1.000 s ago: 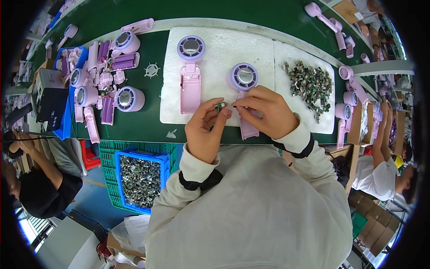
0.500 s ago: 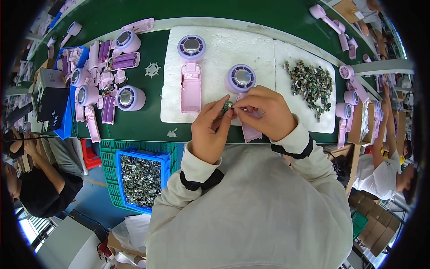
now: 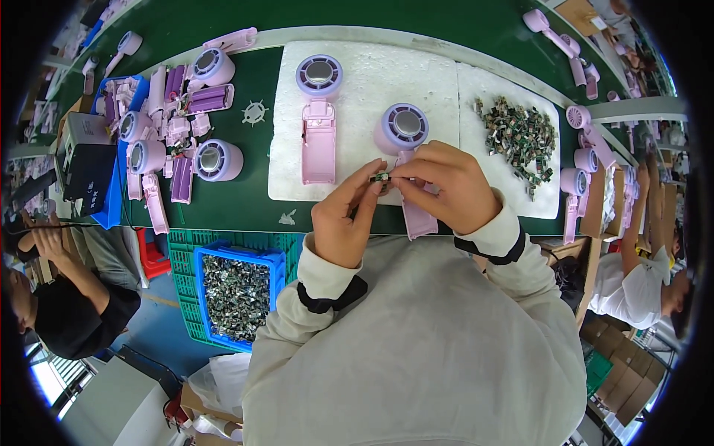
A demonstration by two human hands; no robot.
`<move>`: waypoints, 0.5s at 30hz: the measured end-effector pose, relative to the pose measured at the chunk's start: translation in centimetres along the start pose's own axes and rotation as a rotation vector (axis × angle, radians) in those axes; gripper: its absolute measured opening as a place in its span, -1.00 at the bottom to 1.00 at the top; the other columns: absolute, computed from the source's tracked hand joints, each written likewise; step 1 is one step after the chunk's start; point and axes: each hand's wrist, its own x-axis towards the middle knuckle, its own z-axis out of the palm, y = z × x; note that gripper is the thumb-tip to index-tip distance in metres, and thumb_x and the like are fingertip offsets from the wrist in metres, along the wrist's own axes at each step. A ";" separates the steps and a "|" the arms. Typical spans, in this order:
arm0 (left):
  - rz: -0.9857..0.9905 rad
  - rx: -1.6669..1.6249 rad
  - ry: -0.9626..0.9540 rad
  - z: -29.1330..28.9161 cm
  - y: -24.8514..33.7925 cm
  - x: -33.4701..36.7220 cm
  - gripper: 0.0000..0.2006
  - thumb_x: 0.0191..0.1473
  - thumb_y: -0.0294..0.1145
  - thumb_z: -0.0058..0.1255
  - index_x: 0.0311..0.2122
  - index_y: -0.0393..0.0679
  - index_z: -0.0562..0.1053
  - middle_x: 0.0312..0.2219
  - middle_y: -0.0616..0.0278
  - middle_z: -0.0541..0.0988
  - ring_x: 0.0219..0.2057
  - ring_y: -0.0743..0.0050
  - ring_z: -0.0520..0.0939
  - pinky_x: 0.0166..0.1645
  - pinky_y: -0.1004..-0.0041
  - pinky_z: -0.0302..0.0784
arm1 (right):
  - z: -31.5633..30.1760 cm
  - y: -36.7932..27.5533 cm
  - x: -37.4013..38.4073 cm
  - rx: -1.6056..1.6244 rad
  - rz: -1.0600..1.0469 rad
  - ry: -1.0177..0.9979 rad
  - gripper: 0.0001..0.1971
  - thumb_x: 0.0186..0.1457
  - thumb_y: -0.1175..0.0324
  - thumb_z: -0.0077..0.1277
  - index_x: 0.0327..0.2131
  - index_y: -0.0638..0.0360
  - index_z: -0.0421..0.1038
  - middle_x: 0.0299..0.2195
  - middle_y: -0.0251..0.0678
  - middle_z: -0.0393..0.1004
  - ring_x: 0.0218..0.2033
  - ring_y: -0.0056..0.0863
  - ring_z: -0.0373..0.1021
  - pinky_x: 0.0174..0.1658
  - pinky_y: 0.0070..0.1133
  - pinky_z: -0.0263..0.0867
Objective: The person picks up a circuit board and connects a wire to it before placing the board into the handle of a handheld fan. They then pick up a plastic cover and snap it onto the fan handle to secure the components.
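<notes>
Between both hands, over the near edge of a white foam board (image 3: 357, 134), is a small green circuit board (image 3: 380, 178). My left hand (image 3: 346, 215) pinches it between thumb and fingers. From the other side my right hand (image 3: 450, 186) is closed at its edge, fingertips pressed together; whether they grip the board or a thin wire on it is hard to make out. Partly under my right hand lies a pink handheld fan (image 3: 405, 126), its handle reaching toward me. Left of it, a second pink fan (image 3: 319, 149) lies with its handle shell open upward.
A heap of circuit boards (image 3: 520, 141) covers the foam's right part. Pink fan parts (image 3: 178, 134) and a blue tray (image 3: 111, 186) crowd the left. Below the table edge stands a blue crate (image 3: 279, 275) of circuit boards. Co-workers sit on both sides.
The small circuit board has been tilted, so it now looks thinner, nearly edge-on. Both hands remain close together around it; the whole view has shifted slightly.
</notes>
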 end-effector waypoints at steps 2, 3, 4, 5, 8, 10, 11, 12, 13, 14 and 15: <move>-0.057 -0.099 0.012 0.0 0.2 0.0 -0.68 0.23 -0.67 0.01 0.09 -0.31 0.50 -0.15 0.01 0.68 -0.13 0.42 0.72 -0.03 0.51 0.60 | 0.1 -0.1 0.0 -0.004 0.004 0.004 -0.86 0.00 0.54 0.22 -0.30 0.25 0.58 -0.44 -0.28 0.47 -0.40 -0.33 0.41 -0.37 -0.48 0.33; -0.085 -0.149 0.018 0.0 0.2 0.0 -0.68 0.23 -0.68 0.02 0.08 -0.30 0.51 -0.16 0.02 0.69 -0.13 0.41 0.72 -0.02 0.51 0.60 | 0.1 -0.1 -0.1 -0.011 0.009 0.008 -0.86 0.00 0.54 0.22 -0.30 0.25 0.58 -0.44 -0.28 0.46 -0.41 -0.34 0.40 -0.37 -0.48 0.33; -0.085 -0.148 0.020 0.0 0.1 -0.1 -0.68 0.23 -0.68 0.02 0.08 -0.30 0.51 -0.16 0.02 0.69 -0.13 0.41 0.72 -0.02 0.51 0.60 | 0.1 -0.2 -0.1 -0.019 0.015 0.012 -0.86 0.00 0.54 0.21 -0.30 0.25 0.58 -0.45 -0.28 0.46 -0.41 -0.34 0.40 -0.37 -0.48 0.33; -0.053 -0.128 0.020 0.0 -0.1 -0.2 -0.68 0.23 -0.68 0.03 0.08 -0.31 0.51 -0.16 0.01 0.69 -0.13 0.41 0.72 -0.02 0.51 0.60 | 0.2 -0.2 -0.2 -0.017 0.014 0.011 -0.86 0.00 0.54 0.21 -0.30 0.25 0.58 -0.45 -0.28 0.46 -0.41 -0.34 0.40 -0.37 -0.48 0.33; 0.011 -0.088 0.018 -0.1 -0.7 -0.3 -0.68 0.22 -0.69 0.03 0.08 -0.32 0.52 -0.17 0.00 0.69 -0.14 0.41 0.72 -0.01 0.52 0.60 | 0.6 -0.3 -0.6 -0.034 0.075 0.019 -0.87 0.00 0.55 0.20 -0.30 0.25 0.57 -0.45 -0.29 0.44 -0.44 -0.38 0.39 -0.39 -0.50 0.32; 0.026 -0.059 -0.022 -0.3 -1.0 -0.2 -0.69 0.23 -0.68 0.03 0.08 -0.33 0.52 -0.14 0.00 0.68 -0.12 0.40 0.71 0.01 0.51 0.60 | 0.6 -0.3 -0.7 -0.024 0.081 0.011 -0.87 0.00 0.55 0.20 -0.30 0.25 0.56 -0.46 -0.29 0.44 -0.44 -0.39 0.39 -0.39 -0.51 0.32; 0.034 -0.045 -0.043 -0.4 -1.1 -0.1 -0.69 0.23 -0.68 0.03 0.07 -0.33 0.52 -0.13 0.00 0.68 -0.11 0.40 0.71 0.02 0.50 0.60 | 0.6 -0.3 -0.7 -0.016 0.086 0.003 -0.87 0.01 0.55 0.20 -0.30 0.25 0.56 -0.46 -0.30 0.43 -0.45 -0.40 0.39 -0.39 -0.52 0.32; 0.033 -0.045 -0.044 -0.4 -1.1 -0.2 -0.69 0.23 -0.68 0.03 0.07 -0.33 0.52 -0.13 0.00 0.68 -0.11 0.40 0.71 0.02 0.50 0.60 | 0.6 -0.3 -0.8 -0.007 0.092 -0.006 -0.87 0.01 0.55 0.20 -0.30 0.25 0.56 -0.46 -0.30 0.43 -0.46 -0.41 0.38 -0.40 -0.52 0.31; 0.002 -0.116 -0.048 -0.4 -1.1 -0.1 -0.69 0.23 -0.69 0.02 0.08 -0.33 0.52 -0.12 0.01 0.67 -0.10 0.40 0.70 0.03 0.49 0.59 | 0.6 -0.3 -0.8 -0.008 0.094 -0.004 -0.87 0.01 0.55 0.20 -0.30 0.25 0.56 -0.46 -0.30 0.43 -0.46 -0.41 0.38 -0.40 -0.52 0.31; -0.029 -0.186 -0.052 -0.4 -1.1 -0.1 -0.69 0.24 -0.69 0.02 0.08 -0.32 0.52 -0.10 0.01 0.66 -0.08 0.39 0.69 0.05 0.49 0.59 | 0.7 -0.4 -0.8 0.005 0.109 -0.003 -0.87 0.01 0.55 0.20 -0.31 0.25 0.56 -0.46 -0.30 0.43 -0.46 -0.42 0.38 -0.40 -0.52 0.31; -0.061 -0.256 -0.055 -0.3 -1.0 -0.1 -0.69 0.24 -0.69 0.02 0.08 -0.32 0.52 -0.09 0.01 0.66 -0.07 0.38 0.68 0.06 0.48 0.59 | 0.7 -0.4 -0.8 0.019 0.124 -0.002 -0.87 0.00 0.54 0.21 -0.31 0.24 0.56 -0.46 -0.31 0.42 -0.46 -0.43 0.38 -0.40 -0.53 0.31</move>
